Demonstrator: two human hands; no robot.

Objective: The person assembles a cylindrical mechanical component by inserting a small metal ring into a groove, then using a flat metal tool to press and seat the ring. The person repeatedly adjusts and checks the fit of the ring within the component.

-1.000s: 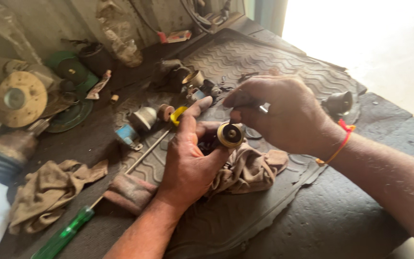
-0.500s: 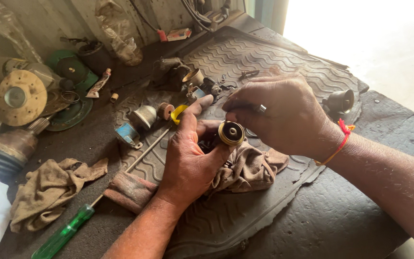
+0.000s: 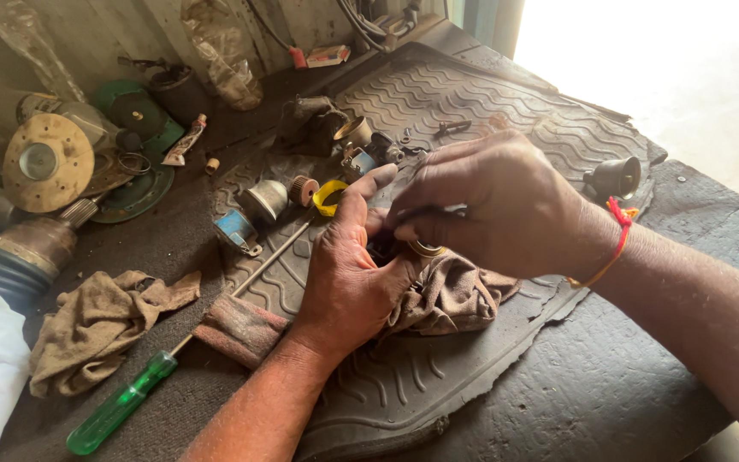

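Observation:
My left hand (image 3: 348,274) grips a small dark metal part with a brass-coloured round end (image 3: 425,250), held over a dirty brown rag (image 3: 455,295) on a black rubber mat (image 3: 489,103). My right hand (image 3: 489,205) covers the part from above, fingers pinched on its top; most of the part is hidden. A red thread band (image 3: 617,218) circles my right wrist.
A green-handled screwdriver (image 3: 121,406) lies at the lower left beside another rag (image 3: 100,321). Small metal parts, a yellow ring (image 3: 328,197) and a blue piece (image 3: 234,229) lie beyond my hands. Round discs (image 3: 44,162) and a black rubber boot (image 3: 10,265) sit at left.
My right hand has lowered over the brass-ended part, which showed clearly before and is now mostly covered. My left hand stays in place.

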